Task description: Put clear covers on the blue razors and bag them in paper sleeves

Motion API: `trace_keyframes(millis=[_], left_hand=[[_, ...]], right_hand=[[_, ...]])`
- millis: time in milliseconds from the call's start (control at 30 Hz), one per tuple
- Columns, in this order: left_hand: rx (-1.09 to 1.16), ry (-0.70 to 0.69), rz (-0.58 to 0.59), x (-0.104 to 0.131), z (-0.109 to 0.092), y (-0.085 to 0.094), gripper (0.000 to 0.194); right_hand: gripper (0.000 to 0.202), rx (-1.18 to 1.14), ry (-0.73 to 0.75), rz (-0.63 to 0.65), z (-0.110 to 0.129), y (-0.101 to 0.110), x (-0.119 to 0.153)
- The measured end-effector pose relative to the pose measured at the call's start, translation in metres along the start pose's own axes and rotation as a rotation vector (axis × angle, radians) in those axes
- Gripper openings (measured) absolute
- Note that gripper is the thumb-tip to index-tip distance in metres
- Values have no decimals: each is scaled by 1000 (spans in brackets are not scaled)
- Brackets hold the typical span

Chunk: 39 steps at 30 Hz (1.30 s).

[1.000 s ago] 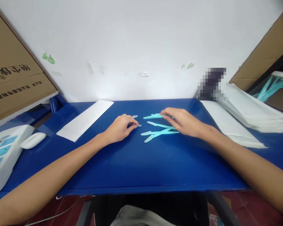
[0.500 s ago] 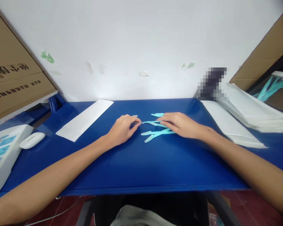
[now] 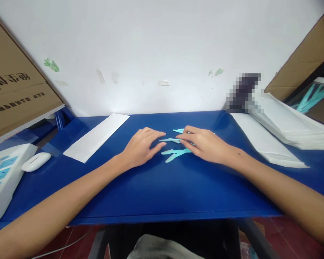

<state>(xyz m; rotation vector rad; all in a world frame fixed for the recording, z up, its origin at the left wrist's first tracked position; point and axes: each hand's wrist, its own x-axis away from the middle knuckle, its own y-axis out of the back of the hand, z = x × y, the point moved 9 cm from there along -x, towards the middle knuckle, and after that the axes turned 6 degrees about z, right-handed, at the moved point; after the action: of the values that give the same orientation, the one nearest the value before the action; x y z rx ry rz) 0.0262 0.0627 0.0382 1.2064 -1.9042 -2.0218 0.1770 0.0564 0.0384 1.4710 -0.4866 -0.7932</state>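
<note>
My right hand [image 3: 201, 140] pinches a slim teal stick, by its look an eyebrow razor [image 3: 170, 139], whose pale narrow tip points left. My left hand [image 3: 144, 146] is open, thumb and forefinger parted on either side of that tip, with nothing visible between them. Below my right fingers, crossed teal razors [image 3: 175, 154] lie on the blue table [image 3: 162, 190], their right ends hidden by the hand. More teal pieces [image 3: 177, 131] lie just behind, also partly covered.
A white paper strip [image 3: 97, 138] lies to the left. White padded sleeves [image 3: 291, 122] are stacked at right, near a clear container [image 3: 317, 95] of teal sticks. A white power strip [image 3: 12, 176], an oval white case [image 3: 36, 162] and a cardboard box [image 3: 18, 86] stand at left.
My left thumb and forefinger have parted from their pinch at the razor's tip. The razor stays in my right hand, which has shifted slightly left.
</note>
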Motion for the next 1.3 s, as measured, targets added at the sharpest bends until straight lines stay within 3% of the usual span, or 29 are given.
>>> trace_keyframes(millis=[133,233,433,600,767,967,1133,1300], left_hand=[[-193,168,113,2,37,-2,42],[-253,245,218,6,54,-10,43],[-206,73,217,3,37,-13,37],[-97,121,209,0,41,-14,32],[157,189,245,0,45,-17,31],[200,188,297,2,41,-18,33],[138,193,188,3,38,-15,27],[121,183,79,2,34,-8,24]], right_hand=[[42,66,-83,-18,-31,6,2],[38,144,-211,77,-61,-1,6],[26,39,-311,188,-89,-15,10],[21,-94,-296,225,-86,-15,9],[22,-162,-318,279,-78,-14,8],[16,-204,-221,83,-56,4,4],[22,-204,3,-42,-31,14,3],[27,-201,73,-72,-26,16,4]])
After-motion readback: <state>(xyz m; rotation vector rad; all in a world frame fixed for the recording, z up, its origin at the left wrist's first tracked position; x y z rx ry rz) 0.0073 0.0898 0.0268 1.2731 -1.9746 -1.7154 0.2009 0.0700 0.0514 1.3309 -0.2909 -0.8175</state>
